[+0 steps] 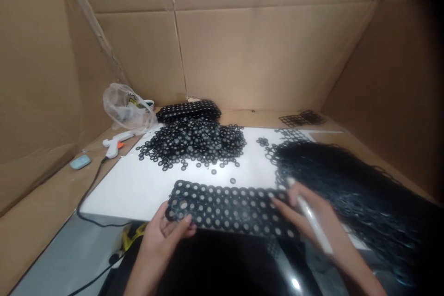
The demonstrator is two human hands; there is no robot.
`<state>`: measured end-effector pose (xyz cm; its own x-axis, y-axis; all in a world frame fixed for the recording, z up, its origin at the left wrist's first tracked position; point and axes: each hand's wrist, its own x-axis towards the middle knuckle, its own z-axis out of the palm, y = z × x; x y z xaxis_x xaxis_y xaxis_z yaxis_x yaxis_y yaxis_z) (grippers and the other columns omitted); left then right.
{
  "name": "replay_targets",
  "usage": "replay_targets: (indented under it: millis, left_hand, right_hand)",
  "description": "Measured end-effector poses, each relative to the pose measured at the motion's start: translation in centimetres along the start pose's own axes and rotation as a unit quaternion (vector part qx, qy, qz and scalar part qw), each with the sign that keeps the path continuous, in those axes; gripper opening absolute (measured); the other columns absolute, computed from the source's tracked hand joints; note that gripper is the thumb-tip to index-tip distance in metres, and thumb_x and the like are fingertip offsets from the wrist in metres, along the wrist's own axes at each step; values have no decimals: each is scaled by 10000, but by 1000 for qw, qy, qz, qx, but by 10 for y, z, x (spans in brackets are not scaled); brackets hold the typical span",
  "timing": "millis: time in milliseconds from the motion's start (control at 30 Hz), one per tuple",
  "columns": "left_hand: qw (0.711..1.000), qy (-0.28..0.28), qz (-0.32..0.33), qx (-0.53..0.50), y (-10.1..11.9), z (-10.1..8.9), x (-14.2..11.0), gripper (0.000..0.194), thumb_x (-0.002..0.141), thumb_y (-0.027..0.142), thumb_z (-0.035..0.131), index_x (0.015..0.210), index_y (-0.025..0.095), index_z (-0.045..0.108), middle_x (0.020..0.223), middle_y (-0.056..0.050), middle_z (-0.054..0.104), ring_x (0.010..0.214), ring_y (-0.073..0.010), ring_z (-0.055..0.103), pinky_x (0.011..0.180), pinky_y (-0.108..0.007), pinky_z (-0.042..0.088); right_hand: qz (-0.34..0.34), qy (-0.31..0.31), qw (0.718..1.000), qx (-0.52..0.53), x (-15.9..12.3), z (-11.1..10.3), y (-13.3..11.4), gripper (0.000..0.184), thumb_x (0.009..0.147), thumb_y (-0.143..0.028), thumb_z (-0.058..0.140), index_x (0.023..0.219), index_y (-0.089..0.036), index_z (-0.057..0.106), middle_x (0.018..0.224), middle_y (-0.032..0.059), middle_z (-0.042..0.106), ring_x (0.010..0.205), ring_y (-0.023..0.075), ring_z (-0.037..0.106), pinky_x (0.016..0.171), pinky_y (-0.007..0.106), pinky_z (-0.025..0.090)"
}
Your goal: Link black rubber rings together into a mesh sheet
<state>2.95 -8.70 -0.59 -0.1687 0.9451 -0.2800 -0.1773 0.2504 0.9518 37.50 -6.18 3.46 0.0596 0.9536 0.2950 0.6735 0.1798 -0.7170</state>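
A black rubbery strip full of round holes point(229, 208) is stretched between my hands above the front edge of the white board. My left hand point(166, 231) grips its left end, the thumb on top and the fingers curled beneath. At the right end, my right hand point(305, 208) pinches the strip and also has a white pen-like stick point(314, 224) tucked in it, slanting back over the wrist. Motion blurs the right hand slightly, and its lower fingers are hidden. A heap of small black rings point(194, 141) lies on the white board point(121, 189) beyond the strip.
A large pile of black mesh sheets point(333, 180) covers the right side. More perforated black strips point(189, 110) are stacked behind the rings. On the left are a clear plastic bag point(121, 106), a white glue gun point(116, 143) with its cable, and a light blue case point(80, 162). Cardboard walls point(243, 55) enclose the table.
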Motion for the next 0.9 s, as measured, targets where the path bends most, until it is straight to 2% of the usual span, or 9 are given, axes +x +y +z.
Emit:
replay_targets:
  millis: [133,200,267,333,467,500,600,733,900]
  left_hand:
    - [993,-12,-11,117,0,-22,5,759,741,591,924,1320,167,678,933,-49,775,597,-184,721,517,-314,638]
    - [990,-14,-8,143,-1,-28,5,758,779,624,883,1356,176,681,919,-38,759,566,-165,689,464,-297,606]
    - [989,-19,-4,148,-3,-30,5,745,802,639,859,1361,177,688,916,-36,756,563,-161,683,464,-297,605]
    - [988,-19,-2,151,-5,-31,4,734,811,645,849,1352,173,694,897,-33,753,563,-159,681,477,-297,610]
    - [988,-4,-5,154,-8,-32,6,739,804,664,848,1332,170,695,913,-34,749,547,-144,659,443,-275,577]
    - [988,-2,-4,154,-8,-33,6,740,804,666,848,1332,172,692,919,-34,749,546,-141,655,435,-269,568]
    - [987,-13,-1,163,-10,-35,7,721,820,667,837,1322,172,683,864,-21,735,545,-143,646,436,-262,560]
    - [986,-26,-13,163,-10,-33,6,718,807,701,829,1261,165,678,910,-50,767,516,-137,630,406,-252,530]
    - [985,-21,-35,169,-9,-31,4,727,799,752,800,1198,154,693,816,-57,775,465,-143,609,369,-236,491]
  right_hand:
    - [29,19,999,-17,4,-3,15,345,921,-553,725,875,-256,557,796,14,704,639,197,631,626,285,475]
    - [54,50,997,-15,8,-6,14,367,921,-590,735,954,-249,603,948,58,791,751,230,717,715,310,522]
    - [75,60,995,4,10,-7,6,407,960,-645,682,978,-239,653,979,85,813,814,251,743,746,323,536]
    - [90,28,994,58,11,-3,-10,519,1057,-690,491,991,-226,713,906,87,804,778,241,725,721,324,543]
    - [72,-100,983,138,8,16,-46,728,1113,-706,230,1209,-228,771,705,37,721,596,213,614,587,322,483]
    - [55,-108,985,126,8,22,-54,710,1121,-689,235,1217,-245,780,725,36,713,633,216,622,605,322,481]
    - [-16,-134,983,127,6,43,-72,516,1139,-593,370,1152,-274,776,1041,56,775,919,239,693,788,332,512]
    - [-3,-195,957,214,6,75,-84,382,1113,-515,524,942,-224,704,797,4,694,730,169,626,702,280,458]
    - [55,-286,889,352,9,106,-80,370,1095,-467,518,965,-184,717,730,4,672,594,135,555,573,251,412]
